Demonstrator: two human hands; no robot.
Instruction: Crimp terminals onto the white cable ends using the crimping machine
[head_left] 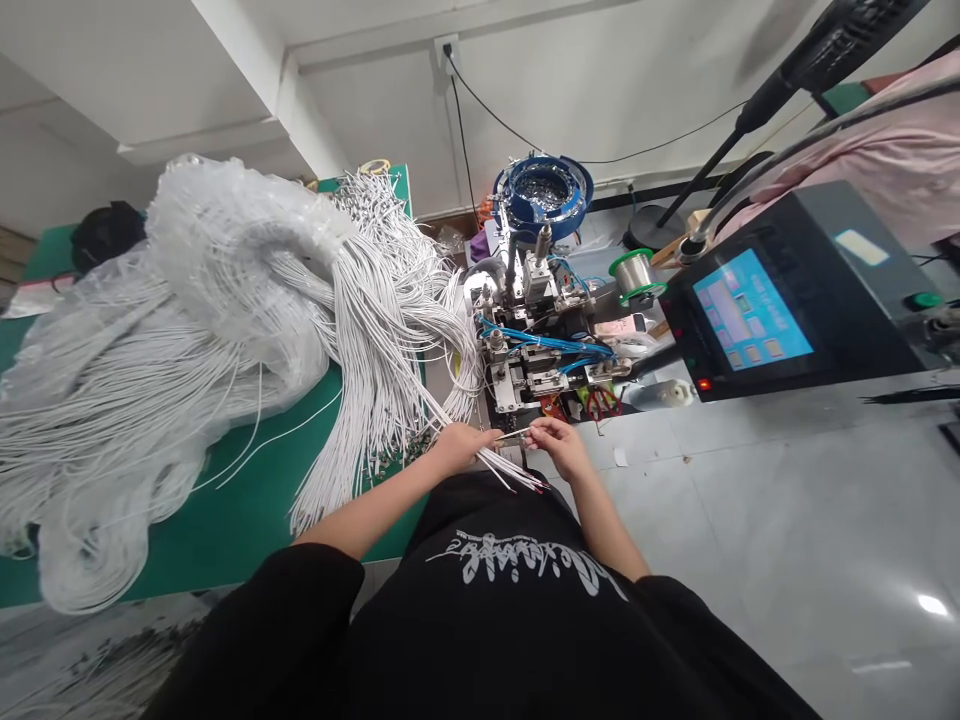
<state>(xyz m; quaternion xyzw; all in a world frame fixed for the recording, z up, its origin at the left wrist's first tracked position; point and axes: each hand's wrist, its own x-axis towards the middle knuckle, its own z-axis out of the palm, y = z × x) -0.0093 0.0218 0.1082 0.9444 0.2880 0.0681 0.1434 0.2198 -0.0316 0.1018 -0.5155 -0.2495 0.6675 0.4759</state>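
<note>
My left hand (pixel 463 447) is closed around a small bunch of white cables (pixel 504 467), whose reddish ends stick out below it near my shirt. One cable from the bunch reaches across to my right hand (pixel 559 445), where the fingertips pinch its end. Both hands are just in front of a machine (pixel 536 350) with metal blocks and blue air tubes. To the left, a big heap of white cables (pixel 375 370) spreads over the green table (pixel 255 465), and some of its strands run toward my left hand.
Clear plastic wrap (pixel 225 220) covers more cable bundles at left. Behind the machine stands a blue bowl feeder (pixel 544 195) of small metal parts. A wire spool (pixel 636 275) and a touchscreen box (pixel 754 310) are at right. Tiled floor (pixel 787 520) lies at lower right.
</note>
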